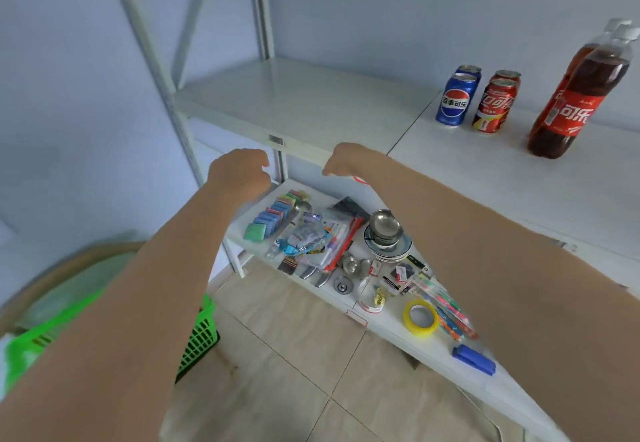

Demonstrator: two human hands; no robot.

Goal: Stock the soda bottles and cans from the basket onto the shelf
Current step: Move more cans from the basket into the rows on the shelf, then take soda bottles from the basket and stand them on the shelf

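1. On the shelf [311, 102], up and to the right of the right hand [346, 161], stand two blue cans [456, 100], two red cans [496, 105] and two cola bottles [578, 95].
2. Left hand [239, 173] and right hand are apart, fingers loosely curled, both empty.
3. Basket [201, 334] sits low, behind the left hand. Its contents are hidden, so the remaining stock is unknown.

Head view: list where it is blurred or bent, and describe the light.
Head view: soft, even light with faint shadows under the cans; wide-angle bending tilts the bottles and shelf posts; the green basket at lower left is smeared, while the can labels read sharp.
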